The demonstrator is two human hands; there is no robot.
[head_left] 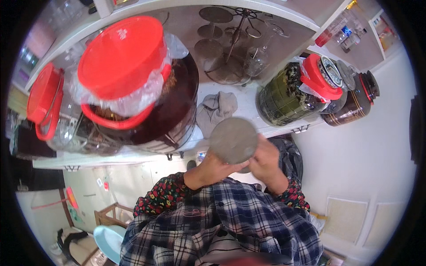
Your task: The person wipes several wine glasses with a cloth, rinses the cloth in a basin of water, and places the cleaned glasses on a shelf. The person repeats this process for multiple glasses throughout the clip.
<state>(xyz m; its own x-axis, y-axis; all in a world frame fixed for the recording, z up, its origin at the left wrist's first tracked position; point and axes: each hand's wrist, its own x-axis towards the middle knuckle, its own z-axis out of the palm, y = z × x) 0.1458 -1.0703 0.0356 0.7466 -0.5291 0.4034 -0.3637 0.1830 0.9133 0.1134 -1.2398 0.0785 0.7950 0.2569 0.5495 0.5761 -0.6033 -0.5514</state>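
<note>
Both hands are raised in front of my chest around a round, flat, grey-brown disc (234, 140), perhaps the end of a dusty stand or holder. My left hand (213, 169) grips it from below on the left, fingers partly hidden behind it. On its right side, my right hand (267, 162) is closed on it. A smaller part of the same dull colour shows below, between the hands. Just beyond the disc, a crumpled grey-beige cloth (218, 109) lies on the white counter (213, 87).
A huge glass jar (179, 99) of dark liquid with a red lid (123, 56) stands left of the cloth. To the right are a jar of greenish contents (286, 93) and a brown jar (349, 108). A metal rack (232, 43) with glassware stands behind. A black plastic bag (291, 159) is below the counter.
</note>
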